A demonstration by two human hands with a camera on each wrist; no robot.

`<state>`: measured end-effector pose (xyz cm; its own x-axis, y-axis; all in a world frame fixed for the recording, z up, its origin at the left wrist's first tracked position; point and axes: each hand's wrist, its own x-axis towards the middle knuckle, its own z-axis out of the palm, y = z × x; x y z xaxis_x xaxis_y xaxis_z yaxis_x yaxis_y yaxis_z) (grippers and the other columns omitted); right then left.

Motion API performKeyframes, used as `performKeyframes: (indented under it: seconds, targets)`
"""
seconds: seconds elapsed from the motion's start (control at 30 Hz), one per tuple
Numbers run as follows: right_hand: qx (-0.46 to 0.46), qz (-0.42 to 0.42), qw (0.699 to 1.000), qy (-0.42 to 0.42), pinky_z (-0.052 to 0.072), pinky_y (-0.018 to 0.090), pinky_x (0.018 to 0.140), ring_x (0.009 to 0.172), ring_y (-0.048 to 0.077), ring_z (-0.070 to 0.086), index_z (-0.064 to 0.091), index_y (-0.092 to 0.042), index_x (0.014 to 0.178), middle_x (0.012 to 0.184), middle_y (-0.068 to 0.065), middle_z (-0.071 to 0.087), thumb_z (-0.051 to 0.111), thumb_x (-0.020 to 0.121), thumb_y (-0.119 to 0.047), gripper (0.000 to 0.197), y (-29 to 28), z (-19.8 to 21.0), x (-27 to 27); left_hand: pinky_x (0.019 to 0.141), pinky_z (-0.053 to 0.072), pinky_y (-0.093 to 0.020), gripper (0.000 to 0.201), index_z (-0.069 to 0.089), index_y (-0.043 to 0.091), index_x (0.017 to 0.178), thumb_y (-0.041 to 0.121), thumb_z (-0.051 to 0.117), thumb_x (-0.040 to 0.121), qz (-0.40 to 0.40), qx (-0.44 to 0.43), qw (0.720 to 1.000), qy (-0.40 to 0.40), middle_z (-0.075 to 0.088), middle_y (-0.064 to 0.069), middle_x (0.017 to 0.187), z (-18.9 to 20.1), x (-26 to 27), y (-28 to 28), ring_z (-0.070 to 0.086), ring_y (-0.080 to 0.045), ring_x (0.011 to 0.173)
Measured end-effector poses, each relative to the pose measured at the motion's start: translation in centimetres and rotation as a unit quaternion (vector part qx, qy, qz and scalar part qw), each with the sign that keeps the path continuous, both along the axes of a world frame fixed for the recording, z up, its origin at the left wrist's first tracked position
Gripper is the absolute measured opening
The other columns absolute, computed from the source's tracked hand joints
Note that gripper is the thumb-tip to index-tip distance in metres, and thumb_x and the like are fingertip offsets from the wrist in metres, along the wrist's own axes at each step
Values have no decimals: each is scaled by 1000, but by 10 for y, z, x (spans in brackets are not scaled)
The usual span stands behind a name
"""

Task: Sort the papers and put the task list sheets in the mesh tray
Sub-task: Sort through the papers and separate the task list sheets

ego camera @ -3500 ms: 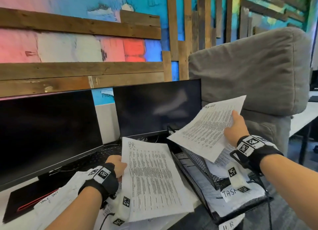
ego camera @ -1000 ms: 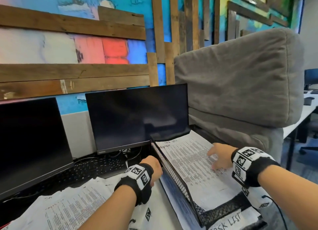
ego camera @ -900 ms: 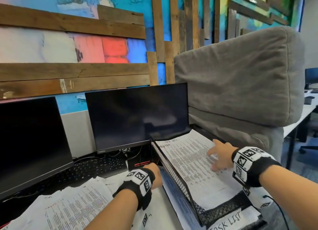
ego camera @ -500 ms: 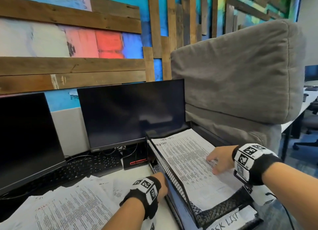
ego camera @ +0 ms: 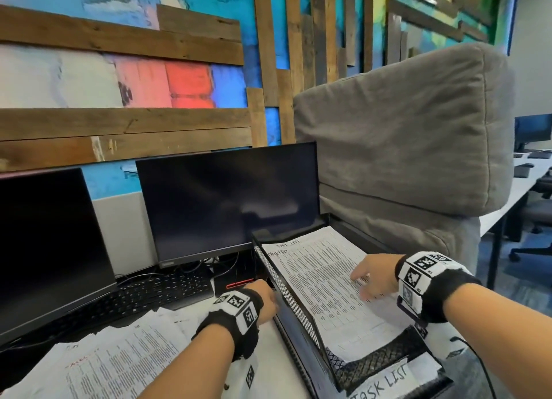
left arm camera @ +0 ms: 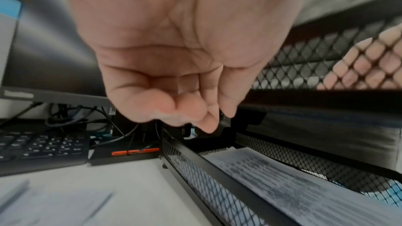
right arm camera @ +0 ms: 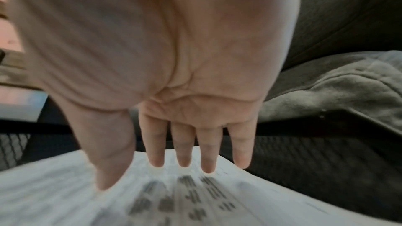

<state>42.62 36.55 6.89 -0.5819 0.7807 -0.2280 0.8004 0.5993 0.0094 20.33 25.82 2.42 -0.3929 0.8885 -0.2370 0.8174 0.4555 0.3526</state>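
On the upper mesh tray (ego camera: 286,294), a task list sheet (ego camera: 322,285) lies flat under the right hand (ego camera: 375,276), fingers straight. Beside the tray's left wall, the left hand (ego camera: 264,298) hangs loosely curled, holding nothing; more papers (ego camera: 119,357) lie on the desk (ego camera: 274,354).

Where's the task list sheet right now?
In the head view the task list sheet lies in the top mesh tray, right of the monitor, with the right hand spread flat on it.
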Motion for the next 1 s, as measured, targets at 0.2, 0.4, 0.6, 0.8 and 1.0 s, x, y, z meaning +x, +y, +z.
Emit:
performKeyframes:
  seconds: [0.2, 0.4, 0.6, 0.8, 1.0]
  targets:
    - [32, 69, 991, 113, 35, 26, 106, 127, 13, 49, 55, -21, 132, 138, -4, 53, 56, 94, -28, 39, -42, 35, -33, 71, 55, -28, 27, 65, 8, 117, 16, 51, 95, 25, 31, 999, -2, 66, -12, 118, 41, -19, -49, 68, -23, 85]
    - [20, 179, 974, 139, 40, 19, 94, 112, 16, 60, 61, -16, 128, 128, -4, 60, 55, 94, -23, 35, -99, 67, -97, 35, 39, -15, 22, 71, 11, 97, 7, 50, 90, 104, 61, 993, 10, 69, -9, 84, 67, -72, -125, 47, -12, 37]
    - [-20, 252, 958, 135, 50, 25, 90, 90, 20, 70, 64, -16, 121, 86, -9, 62, 54, 94, -24, 30, -147, 59, -178, 34, 40, -18, 19, 63, 15, 76, 8, 52, 89, 207, 56, 976, 22, 63, -6, 74, 75, -129, -216, 52, -20, 43]
    - [-105, 287, 947, 101, 40, 8, 42, 84, 16, 70, 61, -19, 124, 94, -8, 63, 58, 91, -25, 34, -175, 6, -256, 50, 54, -29, 14, 66, 11, 95, 12, 52, 92, 296, 12, 955, -33, 68, -3, 89, 50, -165, -290, 63, -24, 53]
    - [-104, 302, 946, 58, 47, 21, 88, 114, 15, 59, 57, -21, 131, 132, -5, 56, 58, 91, -31, 42, -189, -44, -296, 93, 53, -37, 32, 60, 8, 125, 17, 52, 95, 318, -106, 942, -19, 63, -5, 125, 13, -193, -320, 65, -26, 106]
